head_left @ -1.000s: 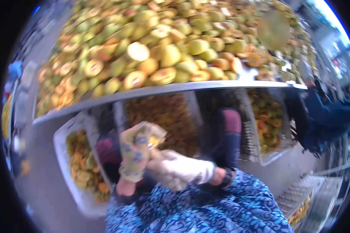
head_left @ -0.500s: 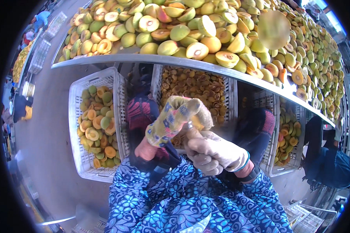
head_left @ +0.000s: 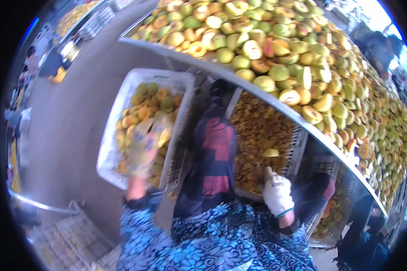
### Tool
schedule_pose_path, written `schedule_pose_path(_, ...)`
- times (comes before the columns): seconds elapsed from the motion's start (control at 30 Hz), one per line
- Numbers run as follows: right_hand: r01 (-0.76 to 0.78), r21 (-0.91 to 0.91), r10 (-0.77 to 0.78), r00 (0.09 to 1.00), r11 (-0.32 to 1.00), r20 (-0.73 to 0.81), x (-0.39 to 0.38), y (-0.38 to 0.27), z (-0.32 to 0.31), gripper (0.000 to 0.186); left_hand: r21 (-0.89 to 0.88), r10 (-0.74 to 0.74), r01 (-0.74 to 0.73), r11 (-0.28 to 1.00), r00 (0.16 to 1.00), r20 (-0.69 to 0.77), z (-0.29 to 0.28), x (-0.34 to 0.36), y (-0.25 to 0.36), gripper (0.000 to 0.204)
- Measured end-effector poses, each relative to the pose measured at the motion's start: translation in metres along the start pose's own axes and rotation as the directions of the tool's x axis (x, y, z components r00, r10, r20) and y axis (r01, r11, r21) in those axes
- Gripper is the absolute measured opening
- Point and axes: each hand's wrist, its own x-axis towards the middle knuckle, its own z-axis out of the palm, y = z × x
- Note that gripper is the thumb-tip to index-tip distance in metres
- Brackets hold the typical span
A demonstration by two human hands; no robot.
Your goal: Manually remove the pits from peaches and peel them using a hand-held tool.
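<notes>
My left hand (head_left: 144,147), in a patterned fabric glove, hangs over the white crate (head_left: 111,135) on the left, which contains fruit halves (head_left: 151,101) like peaches. Motion smears its fingers; a pale yellow patch shows beside them. My right hand (head_left: 276,193), in a white glove with soiled fingertips, is closed above the near part of the middle crate (head_left: 300,147). What it grips, if anything, cannot be made out. Small brown-orange scraps (head_left: 257,135) fill that crate. A yellow-green fruit piece (head_left: 270,153) is just beyond my right fingertips.
A metal-edged table (head_left: 203,64) heaped with halved fruit (head_left: 303,58) slants across the far side. My leg (head_left: 210,162) stands between the left and middle crates. Another fruit crate (head_left: 334,217) is at right, beside a person in dark clothing (head_left: 364,239). Stacked crates (head_left: 77,235) stand lower left.
My hands, together around a piece of fruit before, are now apart. The left has swung over the left crate; the right has lowered toward the middle crate. The whole view has turned left.
</notes>
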Motion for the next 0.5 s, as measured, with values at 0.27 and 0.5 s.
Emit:
schedule_pose_path(0.27,0.134,0.294,-0.216,0.939,0.946,0.268,-0.021,-0.011,0.022,0.029,-0.422,0.003,-0.009,0.907,1.000,-0.015,-0.050,0.055,-0.001,0.043)
schedule_pose_path(0.5,-0.020,0.548,-0.045,0.993,0.836,0.105,-0.019,-0.032,-0.016,0.027,-0.279,0.460,-0.451,0.848,0.887,-0.036,0.054,0.151,0.185,0.040)
